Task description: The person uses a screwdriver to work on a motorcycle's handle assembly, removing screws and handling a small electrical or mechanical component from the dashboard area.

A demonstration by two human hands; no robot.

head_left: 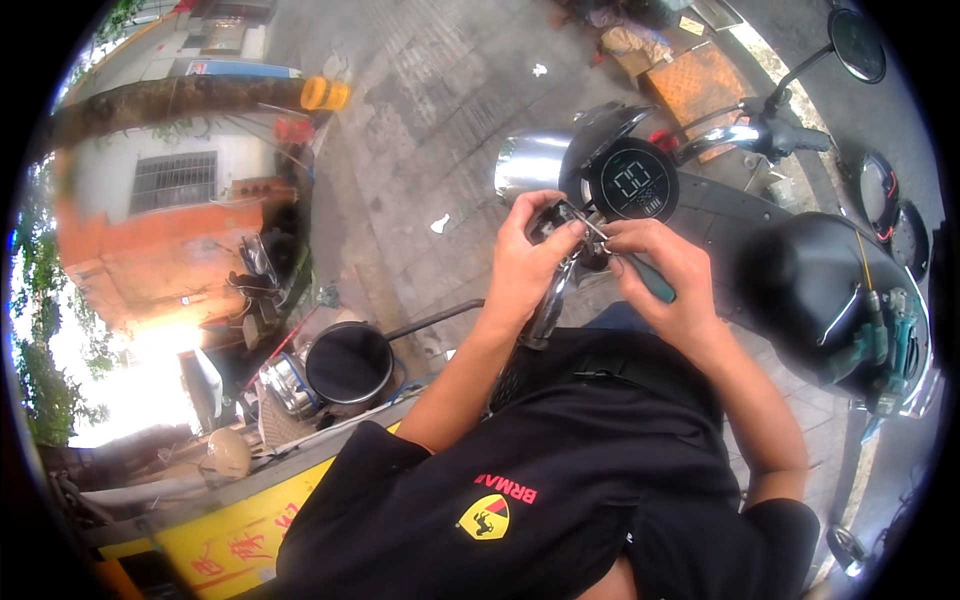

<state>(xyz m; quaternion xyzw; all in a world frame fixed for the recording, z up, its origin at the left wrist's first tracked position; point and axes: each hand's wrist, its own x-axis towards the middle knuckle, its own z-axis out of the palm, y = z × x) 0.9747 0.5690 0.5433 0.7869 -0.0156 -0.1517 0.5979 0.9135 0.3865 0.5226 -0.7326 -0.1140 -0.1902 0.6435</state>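
My left hand [525, 255] is closed around a small dark switch housing [546, 222] beside the left end of a motorcycle's handlebar. In my right hand [675, 275] is a screwdriver with a dark green handle [653, 281]. Its thin metal shaft [590, 222] reaches across to the housing, near my left thumb. Whether the tip sits in a screw is too small to tell. Below my left hand, a chrome bar [552, 297] slants toward my lap. Just beyond my hands is the round black dash display [634, 180], lit, with the chrome headlight shell [535, 165] to its left.
A teal power drill [870, 340] lies on the black fuel tank or seat [800, 275] at right. The right handlebar grip [805, 138] and a mirror [857, 47] stick out at far right. A round black mirror [350, 362] stands left. An orange board [700, 95] lies on the paving.
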